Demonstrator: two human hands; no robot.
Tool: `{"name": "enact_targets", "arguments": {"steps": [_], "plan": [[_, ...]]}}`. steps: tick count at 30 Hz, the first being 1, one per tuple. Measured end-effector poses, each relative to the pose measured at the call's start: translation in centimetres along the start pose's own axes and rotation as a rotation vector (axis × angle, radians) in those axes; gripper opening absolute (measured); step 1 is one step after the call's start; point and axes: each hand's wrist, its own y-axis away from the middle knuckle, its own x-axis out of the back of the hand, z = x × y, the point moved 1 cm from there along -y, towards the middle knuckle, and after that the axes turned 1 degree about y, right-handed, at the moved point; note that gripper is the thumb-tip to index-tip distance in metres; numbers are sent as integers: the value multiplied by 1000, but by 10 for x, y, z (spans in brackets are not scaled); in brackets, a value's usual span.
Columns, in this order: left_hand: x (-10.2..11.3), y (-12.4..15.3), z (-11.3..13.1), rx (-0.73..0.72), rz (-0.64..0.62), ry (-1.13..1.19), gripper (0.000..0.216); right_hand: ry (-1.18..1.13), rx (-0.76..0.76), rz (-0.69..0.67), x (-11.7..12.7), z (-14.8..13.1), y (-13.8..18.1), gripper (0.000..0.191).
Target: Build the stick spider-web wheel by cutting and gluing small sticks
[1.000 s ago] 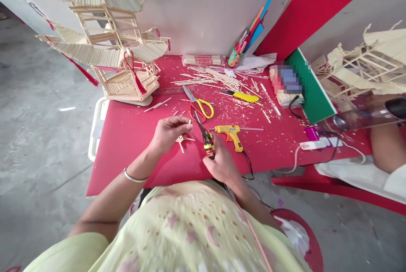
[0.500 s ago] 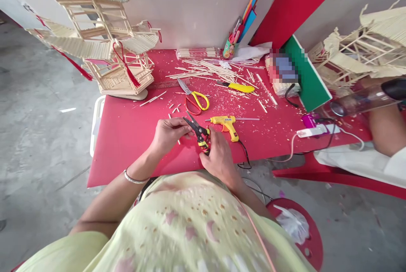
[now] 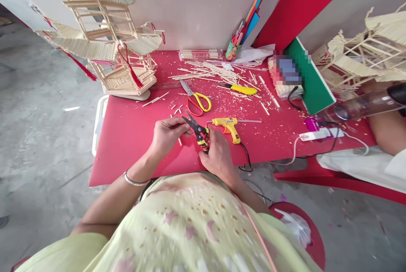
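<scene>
My right hand point(image 3: 217, 153) is wrapped round the handles of black-bladed pruning shears point(image 3: 199, 131) with yellow and red grips. The blades stand slightly apart and point toward my left hand point(image 3: 168, 136). Its thumb and fingers are pinched together beside the blades; whatever is between them is too small to make out. Short cut pieces of wooden stick lie on the red table point(image 3: 127, 136) just beyond. Scissors point(image 3: 198, 102) with red and yellow handles rest farther back. A yellow glue gun point(image 3: 226, 126) lies right of the shears, a glue stick in its rear.
A stick-built pagoda point(image 3: 127, 52) with red tassels stands at the back left. Loose sticks point(image 3: 212, 71), a yellow utility knife point(image 3: 242, 89) and a pen cup point(image 3: 233, 50) are at the back. A person's arm point(image 3: 388, 124), a bottle point(image 3: 364, 105) and a power strip point(image 3: 320, 133) are on the right.
The view has shifted slightly, so the table's contents sit a little farther right. Both hands keep nearly the same pose, with the shears still beside the left fingertips.
</scene>
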Motion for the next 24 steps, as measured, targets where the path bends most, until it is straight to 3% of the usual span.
{"name": "enact_targets", "arguments": {"steps": [6,14,20,24], "plan": [[7,-15,6,23,6,-65,12,42,-8,-36,-2,-8,-14,79],[21,-63,32,-211,-14,-257,7,143,14,-81,9,-26,-67,64],[29,-94,37,-198,37,-214,4,167,-32,-116,7,-33,-103,42],[30,-108,33,-185,82,-135,14,125,-124,-168,1,-32,-122,38]]}}
